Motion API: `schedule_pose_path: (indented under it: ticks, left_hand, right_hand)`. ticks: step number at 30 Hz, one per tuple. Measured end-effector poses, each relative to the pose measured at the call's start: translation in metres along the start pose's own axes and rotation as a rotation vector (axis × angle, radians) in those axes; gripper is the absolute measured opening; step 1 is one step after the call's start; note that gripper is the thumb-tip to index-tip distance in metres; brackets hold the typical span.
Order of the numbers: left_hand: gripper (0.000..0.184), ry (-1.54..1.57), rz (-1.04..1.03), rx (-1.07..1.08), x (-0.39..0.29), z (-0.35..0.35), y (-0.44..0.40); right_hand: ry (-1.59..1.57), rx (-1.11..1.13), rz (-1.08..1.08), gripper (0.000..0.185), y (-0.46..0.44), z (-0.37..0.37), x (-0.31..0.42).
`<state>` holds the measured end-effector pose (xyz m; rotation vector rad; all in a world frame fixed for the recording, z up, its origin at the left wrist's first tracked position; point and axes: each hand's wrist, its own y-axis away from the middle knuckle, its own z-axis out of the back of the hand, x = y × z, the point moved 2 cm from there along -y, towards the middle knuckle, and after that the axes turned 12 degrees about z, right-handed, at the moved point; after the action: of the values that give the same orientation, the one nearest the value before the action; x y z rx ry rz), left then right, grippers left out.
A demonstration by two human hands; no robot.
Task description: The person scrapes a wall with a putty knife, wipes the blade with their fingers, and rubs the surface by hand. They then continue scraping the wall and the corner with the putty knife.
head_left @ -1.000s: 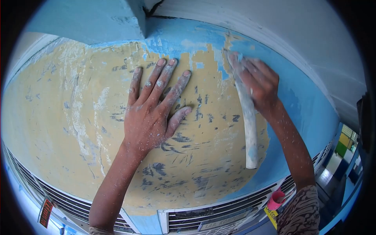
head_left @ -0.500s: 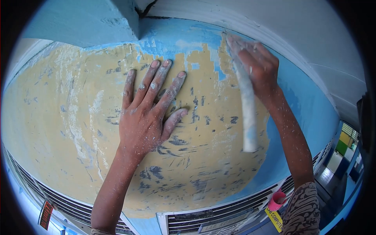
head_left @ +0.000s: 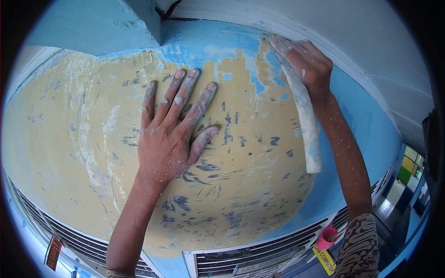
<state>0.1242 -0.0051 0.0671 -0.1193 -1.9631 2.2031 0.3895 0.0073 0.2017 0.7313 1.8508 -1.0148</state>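
Note:
My left hand (head_left: 164, 143) lies flat on the wall (head_left: 259, 185), fingers spread, holding nothing. White dust coats its fingertips. My right hand (head_left: 311, 67) is closed round a long, pale, paint-smeared scraper (head_left: 301, 111) near the wall's upper edge. The tool's handle hangs down and slants slightly right, its lower end by the blue border. Its tip is up at the top edge of the wall, partly hidden by my fingers. Tan surface shows across the middle of the wall, with dark scuffs, white streaks and ragged blue paint (head_left: 190, 39) above.
A blue beam (head_left: 102, 23) juts out at the upper left, and a white ceiling (head_left: 371, 51) curves over the right. Louvred openings (head_left: 259, 255) run below the wall. A pink cup (head_left: 327, 236) and a yellow sign (head_left: 323, 260) are beside my right sleeve.
The scraper's lower end has swung to the right, and my right hand has tilted with it, uncovering small blue patches. My left hand stays in place on the wall.

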Motion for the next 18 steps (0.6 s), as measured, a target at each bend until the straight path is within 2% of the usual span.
schedule_pose_path:
  ticks: [6, 12, 14, 18]
  left_hand:
    - [0.065, 0.002, 0.007, -0.012, -0.001, 0.001, 0.001]
    - [0.065, 0.006, 0.0, 0.006, 0.002, -0.002, 0.002]
    - [0.065, 0.004, 0.011, -0.015, 0.004, -0.001, 0.002]
    - [0.065, -0.015, -0.004, 0.009, 0.005, -0.002, 0.001]
  right_hand:
    - [0.017, -0.011, 0.055, 0.035, 0.007, -0.001, 0.001]
    - [-0.024, 0.008, -0.022, 0.032, 0.006, 0.0, 0.006]
    - [0.002, -0.03, 0.067, 0.033, 0.01, -0.002, 0.008]
    - [-0.036, -0.034, -0.02, 0.035, 0.003, -0.004, -0.003]
